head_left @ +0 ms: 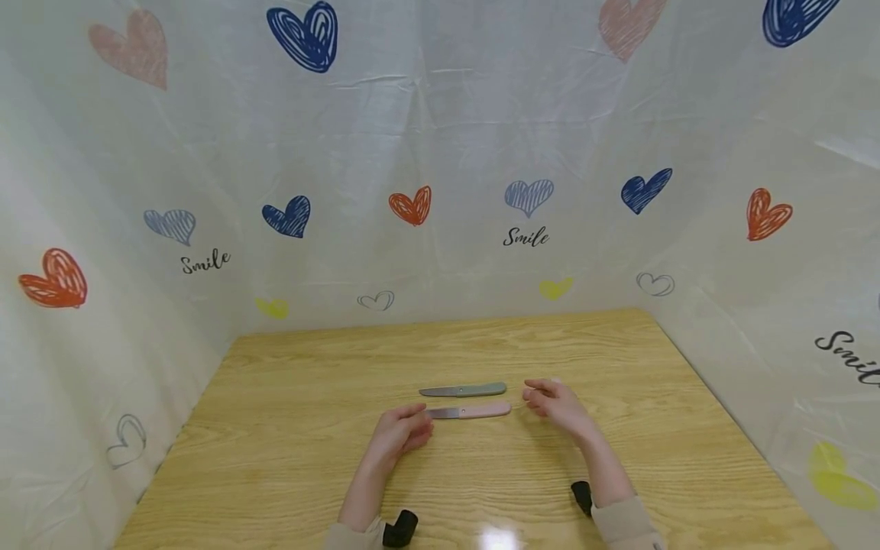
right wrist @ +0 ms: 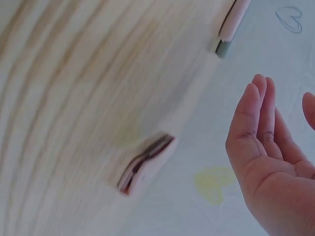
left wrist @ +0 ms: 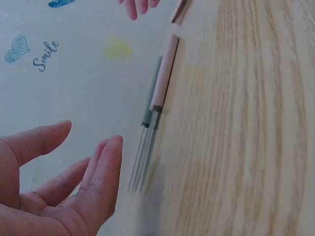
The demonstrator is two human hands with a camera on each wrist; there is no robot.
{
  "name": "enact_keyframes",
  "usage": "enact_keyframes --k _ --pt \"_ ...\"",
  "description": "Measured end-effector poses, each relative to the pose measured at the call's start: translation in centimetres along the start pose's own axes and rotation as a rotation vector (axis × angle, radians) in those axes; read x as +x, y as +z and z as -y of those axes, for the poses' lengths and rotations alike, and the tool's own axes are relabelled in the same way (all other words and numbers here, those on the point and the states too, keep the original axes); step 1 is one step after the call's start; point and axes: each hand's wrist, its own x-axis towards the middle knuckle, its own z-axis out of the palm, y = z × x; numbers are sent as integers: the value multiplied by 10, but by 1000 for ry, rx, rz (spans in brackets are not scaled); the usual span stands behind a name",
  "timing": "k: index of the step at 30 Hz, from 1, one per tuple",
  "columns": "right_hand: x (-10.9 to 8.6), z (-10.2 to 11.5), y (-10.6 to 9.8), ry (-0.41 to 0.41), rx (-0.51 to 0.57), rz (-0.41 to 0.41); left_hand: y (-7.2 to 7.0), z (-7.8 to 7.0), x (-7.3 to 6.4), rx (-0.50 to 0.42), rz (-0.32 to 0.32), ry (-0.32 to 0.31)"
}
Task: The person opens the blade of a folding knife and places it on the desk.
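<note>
Two small knives lie side by side on the wooden table, blades to the left. The farther one is a knife with a grey-green handle (head_left: 484,389); the nearer is a knife with a pink handle (head_left: 484,410). My left hand (head_left: 400,434) hovers at the pink knife's blade end, and its fingers overlap the tip in the head view. In the left wrist view that hand (left wrist: 74,187) has thumb and fingers apart with nothing between them. My right hand (head_left: 558,403) is just right of the handle ends, holding nothing; its fingers (right wrist: 246,113) are loosely extended in the right wrist view.
The wooden table (head_left: 289,428) runs back to a pale curtain (head_left: 467,137) printed with hearts, which also hangs along both sides. In the right wrist view a small blurred pink and dark item (right wrist: 147,162) lies on the table near the knife handles.
</note>
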Motion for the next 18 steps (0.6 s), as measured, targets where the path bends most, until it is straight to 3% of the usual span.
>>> enact_keyframes --k 9,18 --pt "-9 -1 -27 63 -6 -138 28 -13 3 34 71 126" --pt "-12 -9 -55 80 -86 -185 75 -16 18 43 165 162"
